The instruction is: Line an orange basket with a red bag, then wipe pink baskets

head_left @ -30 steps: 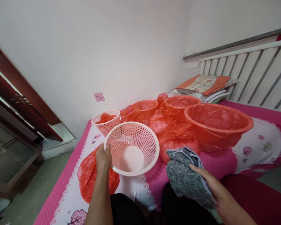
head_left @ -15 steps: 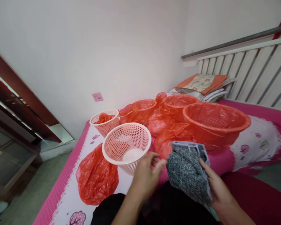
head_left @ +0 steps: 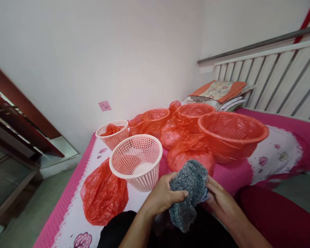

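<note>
Widest in my view is the magenta-and-white cloth cover (head_left: 229, 174), dotted and lace-edged. The largest item on it is the wide round basket wrapped in thin red plastic film (head_left: 235, 150), towards the right. Next in size, left of centre, I have the pale pink, round, perforated plastic basket (head_left: 147, 181), upright. Just left of it lies the crumpled red plastic bag (head_left: 105, 196); near its other side sits the bulging, gathered red plastic bag (head_left: 188, 155).

Smaller than these is the mottled grey, fuzzy fabric cloth (head_left: 188, 186), held up above dark-clad knees, right of the pale basket and apart from it. My left hand (head_left: 161, 196) pinches it from the left, thumb across the face, fingers mostly hidden behind. My right hand (head_left: 219, 198) is partly curled on the cloth's right side, where pale edging shows; I cannot tell how firmly it presses.

I judge the cloth light, soft and limp, hardly slippery and not fragile. It should sag wherever unsupported, so I would take it by opposite edges, using the bound border as the surest grip.
</note>
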A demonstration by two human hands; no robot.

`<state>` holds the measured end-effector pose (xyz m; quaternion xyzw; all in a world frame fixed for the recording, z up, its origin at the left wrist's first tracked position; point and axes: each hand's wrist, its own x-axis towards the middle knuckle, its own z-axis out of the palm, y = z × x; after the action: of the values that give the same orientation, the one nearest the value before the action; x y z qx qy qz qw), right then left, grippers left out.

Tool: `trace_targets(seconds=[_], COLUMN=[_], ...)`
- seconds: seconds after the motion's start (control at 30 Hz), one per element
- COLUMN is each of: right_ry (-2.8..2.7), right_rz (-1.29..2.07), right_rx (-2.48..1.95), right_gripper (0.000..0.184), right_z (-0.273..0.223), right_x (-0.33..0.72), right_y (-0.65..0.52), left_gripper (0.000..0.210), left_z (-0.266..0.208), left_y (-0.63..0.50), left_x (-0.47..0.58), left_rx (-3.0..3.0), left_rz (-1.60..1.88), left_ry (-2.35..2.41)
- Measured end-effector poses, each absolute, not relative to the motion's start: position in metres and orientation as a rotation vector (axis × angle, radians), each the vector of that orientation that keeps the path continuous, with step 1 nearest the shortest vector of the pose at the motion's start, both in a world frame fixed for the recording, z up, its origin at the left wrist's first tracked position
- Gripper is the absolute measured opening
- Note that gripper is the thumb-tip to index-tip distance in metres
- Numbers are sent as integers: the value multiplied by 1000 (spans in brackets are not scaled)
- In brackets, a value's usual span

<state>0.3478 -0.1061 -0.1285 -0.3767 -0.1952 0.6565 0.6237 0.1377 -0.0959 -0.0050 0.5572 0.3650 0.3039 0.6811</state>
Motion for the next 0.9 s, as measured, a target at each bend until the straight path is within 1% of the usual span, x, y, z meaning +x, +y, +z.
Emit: trace_targets(seconds=[0.1,0.23,0.37,0.47,0.63,0.7,0.8,0.83,0.9], right_ry=[-444,-544,-585,-499,-416,-434,-617,-692,-806], right_rz=[1489,1566,1515,1506,1537,1516,1488,1440,1234], right_rx=[-865,-825,-934,-953,-941,-967,-1028,-1072,-1188], right_gripper=[47,54,57,48,47,46,49,51,54], right_z=[-125,-106,-99,-103,-107,-111,-120,-124,-126], right_x=[348,338,334,338,337,336,340,343,348], right_y=[-107,-117,-119,-116,-117,-117,-113,-112,-112], left_gripper=[52,49,62,74,75,68,45,38,34], left_z=[-7,-8,-5,-2,0,0,0,-1,-3], left_y=[-91,-89,-87,-87,-91,-93,-95,-94,-93], left_x=[131,129,129,124,124,129,135,137,138], left_rx=[1246,1271,1140,1106,1281,1297,1305,1307,1299], left_rz=[727,789,877,870,763,749,786,813,856], left_ry=[865,878,791,686,655,661,715,738,788])
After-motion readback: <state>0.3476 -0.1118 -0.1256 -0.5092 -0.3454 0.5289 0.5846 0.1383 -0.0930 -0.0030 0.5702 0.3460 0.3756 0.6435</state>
